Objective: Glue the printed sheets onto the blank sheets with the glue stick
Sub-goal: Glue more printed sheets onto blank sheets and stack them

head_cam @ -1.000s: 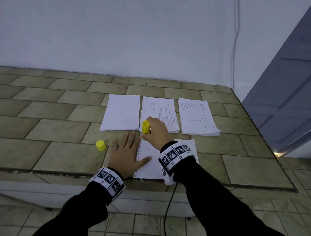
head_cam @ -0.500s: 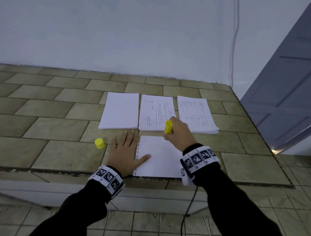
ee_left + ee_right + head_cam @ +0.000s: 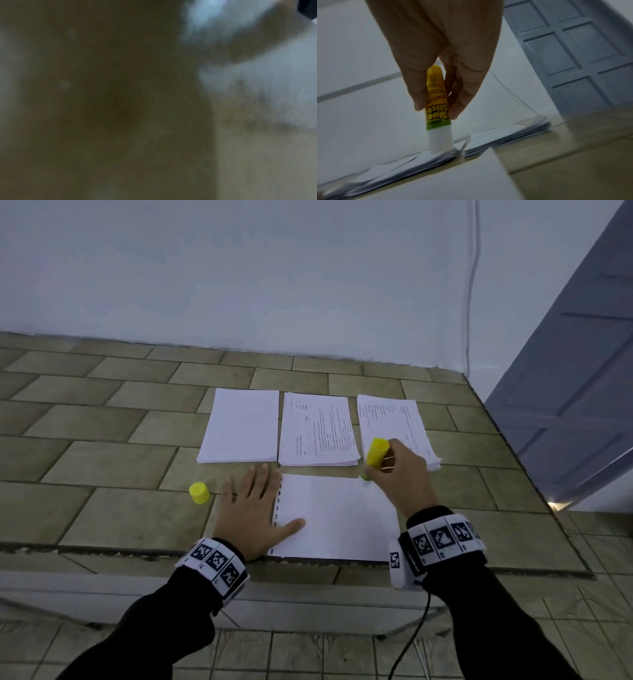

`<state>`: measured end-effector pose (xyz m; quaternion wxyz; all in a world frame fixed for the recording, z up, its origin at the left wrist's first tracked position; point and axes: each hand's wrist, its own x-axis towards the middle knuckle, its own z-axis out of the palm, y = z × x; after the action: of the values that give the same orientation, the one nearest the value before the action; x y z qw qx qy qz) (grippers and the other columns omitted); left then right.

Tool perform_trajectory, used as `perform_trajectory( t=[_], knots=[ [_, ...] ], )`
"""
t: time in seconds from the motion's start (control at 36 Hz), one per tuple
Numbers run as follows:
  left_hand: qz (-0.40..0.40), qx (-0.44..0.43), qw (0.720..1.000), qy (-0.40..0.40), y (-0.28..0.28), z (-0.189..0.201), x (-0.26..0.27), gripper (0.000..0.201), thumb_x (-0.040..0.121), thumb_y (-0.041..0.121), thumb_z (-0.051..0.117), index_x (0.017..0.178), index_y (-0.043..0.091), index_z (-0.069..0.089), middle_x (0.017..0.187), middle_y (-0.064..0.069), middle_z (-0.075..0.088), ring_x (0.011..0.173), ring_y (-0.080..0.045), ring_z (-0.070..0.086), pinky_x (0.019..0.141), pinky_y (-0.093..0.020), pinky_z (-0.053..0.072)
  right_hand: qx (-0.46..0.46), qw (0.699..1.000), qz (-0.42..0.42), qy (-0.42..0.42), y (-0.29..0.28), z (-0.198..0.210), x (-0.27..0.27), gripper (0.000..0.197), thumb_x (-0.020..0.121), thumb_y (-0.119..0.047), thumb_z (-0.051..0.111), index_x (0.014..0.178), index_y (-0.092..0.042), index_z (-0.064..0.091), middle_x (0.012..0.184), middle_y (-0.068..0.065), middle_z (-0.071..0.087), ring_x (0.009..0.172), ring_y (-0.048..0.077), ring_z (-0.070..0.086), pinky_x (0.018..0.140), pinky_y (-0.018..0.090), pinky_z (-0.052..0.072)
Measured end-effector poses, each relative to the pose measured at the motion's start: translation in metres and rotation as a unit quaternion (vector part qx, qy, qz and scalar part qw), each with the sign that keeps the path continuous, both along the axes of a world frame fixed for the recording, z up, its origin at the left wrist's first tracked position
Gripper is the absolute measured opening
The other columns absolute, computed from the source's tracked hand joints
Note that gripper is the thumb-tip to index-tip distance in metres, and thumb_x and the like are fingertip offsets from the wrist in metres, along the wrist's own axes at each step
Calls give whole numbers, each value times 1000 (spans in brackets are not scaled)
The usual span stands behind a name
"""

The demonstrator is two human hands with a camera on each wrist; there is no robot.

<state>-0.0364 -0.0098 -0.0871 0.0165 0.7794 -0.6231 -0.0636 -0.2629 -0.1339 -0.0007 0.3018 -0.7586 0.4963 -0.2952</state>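
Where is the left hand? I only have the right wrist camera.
Observer: The left hand lies flat on the counter, its thumb on the left edge of the loose sheet.
Operator: And the cap of the glue stick?
Observer: The yellow cap stands on the counter, left of the left hand.
Operator: How many piles of paper lie behind the sheet?
Observer: Three, side by side: the blank pile on the left, the middle printed pile, and the right printed pile.
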Motion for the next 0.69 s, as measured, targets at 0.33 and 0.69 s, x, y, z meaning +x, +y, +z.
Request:
perform_trajectory(
  t=[0.33, 0.69],
  knots=[
    [-28, -12, 999, 18, 1, -3, 5, 123, 57, 102, 4, 156, 29, 4, 164, 3, -9, 150, -22, -14, 117, -58, -6, 27, 977, 210, 4, 46, -11, 72, 19, 81, -12, 72, 87, -11, 54, 93, 10, 62, 84, 23, 64, 79, 45, 55],
    [-26, -9, 999, 25, 1, -3, 5, 128, 53, 102, -2, 157, 29, 7, 164, 3, -8, 150, -22, -12, 117, -58, -6, -20, 976, 205, 66, 40, -20, 52, 16, 84, -20, 67, 89, -15, 52, 87, 5, 60, 81, 21, 59, 77, 45, 53]
  ],
)
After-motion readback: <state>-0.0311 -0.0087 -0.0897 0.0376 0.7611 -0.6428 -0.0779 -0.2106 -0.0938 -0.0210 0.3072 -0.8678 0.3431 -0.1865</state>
